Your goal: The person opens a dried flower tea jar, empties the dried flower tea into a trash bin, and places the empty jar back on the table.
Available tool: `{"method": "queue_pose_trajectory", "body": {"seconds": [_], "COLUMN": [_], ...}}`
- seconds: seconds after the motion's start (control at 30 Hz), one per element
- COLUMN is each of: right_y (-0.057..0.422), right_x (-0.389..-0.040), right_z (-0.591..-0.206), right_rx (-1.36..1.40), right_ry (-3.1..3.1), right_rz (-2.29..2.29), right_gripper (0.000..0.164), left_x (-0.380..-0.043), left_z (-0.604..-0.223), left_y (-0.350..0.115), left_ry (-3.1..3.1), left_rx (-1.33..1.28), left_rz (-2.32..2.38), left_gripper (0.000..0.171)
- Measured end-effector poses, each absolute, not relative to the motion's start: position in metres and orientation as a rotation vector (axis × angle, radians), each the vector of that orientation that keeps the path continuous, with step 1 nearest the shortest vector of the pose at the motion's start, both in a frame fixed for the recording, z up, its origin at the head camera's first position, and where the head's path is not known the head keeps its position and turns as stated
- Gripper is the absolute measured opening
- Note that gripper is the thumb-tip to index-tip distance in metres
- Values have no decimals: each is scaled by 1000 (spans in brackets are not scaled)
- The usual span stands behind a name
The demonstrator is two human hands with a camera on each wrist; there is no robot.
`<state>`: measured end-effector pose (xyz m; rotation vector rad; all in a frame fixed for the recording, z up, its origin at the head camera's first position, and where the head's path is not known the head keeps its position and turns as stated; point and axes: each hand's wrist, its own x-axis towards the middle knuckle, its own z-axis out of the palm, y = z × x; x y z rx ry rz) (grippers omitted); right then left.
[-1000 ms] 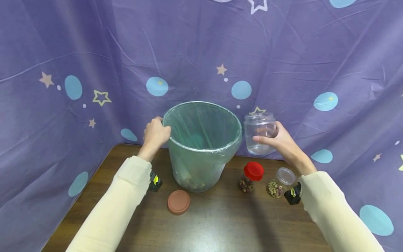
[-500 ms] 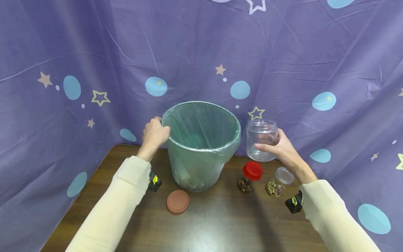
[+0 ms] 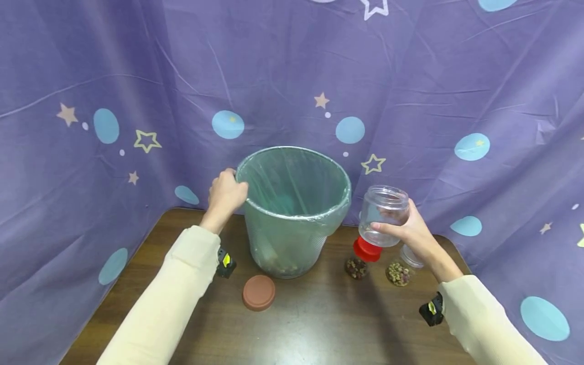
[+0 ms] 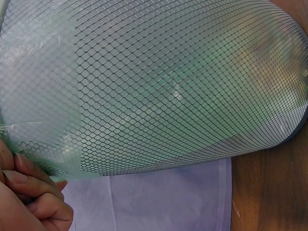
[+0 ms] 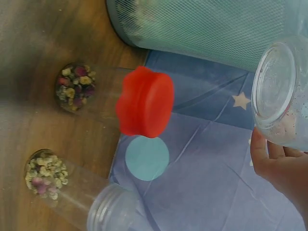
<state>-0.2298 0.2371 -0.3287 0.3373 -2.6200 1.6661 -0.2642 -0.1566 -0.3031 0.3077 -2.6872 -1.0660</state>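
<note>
My left hand (image 3: 226, 192) grips the left rim of a mesh wastebasket (image 3: 292, 238) lined with a thin green bag; in the left wrist view its fingers (image 4: 36, 185) curl over the edge. My right hand (image 3: 412, 230) holds a clear, lidless jar (image 3: 382, 215) upright in the air, right of the wastebasket. In the right wrist view only the jar's bottom (image 5: 276, 86) and lower side show, with small specks on it. Below the jar stands a red-lidded jar (image 5: 147, 101) with dried flowers at its bottom; the held jar overlaps its lid in the head view.
A second jar of dried flowers (image 3: 398, 274), with a clear lid, stands right of the red-lidded one. A round terracotta-coloured lid (image 3: 258, 292) lies on the wooden table (image 3: 315, 324) in front of the wastebasket. A purple patterned curtain (image 3: 283, 66) hangs behind.
My right hand has lowered the clear jar and brought it slightly right, closer to the red-lidded jar. The left hand stays at the wastebasket rim.
</note>
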Motion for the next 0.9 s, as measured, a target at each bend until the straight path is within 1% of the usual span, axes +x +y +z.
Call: {"method": "queue_pose_trajectory", "body": {"seconds": [0.47,0.63,0.73,0.9], "right_y": [244,243,242,240], "right_x": [-218,-210,-207,-206], "right_z": [-360,-366,-370,-379], "right_rx": [407,377,376,404], "right_ry": [-2670,-2749,-2771,-2768], "right_rz": [1609,1493,1499,1553], "right_gripper": [80,85,87,85], "left_x": [-265,-265,-265,-265], "left_z": [-304,-305,-304,-304], "left_y": [-157,-156,-156,-156], "left_ry": [-2681,-2680,-2679,-2677], "left_rx": [317,323,330,323], "left_rz": [-1068,-1064,-1066,-1062], "left_gripper": [48,47,47,48]}}
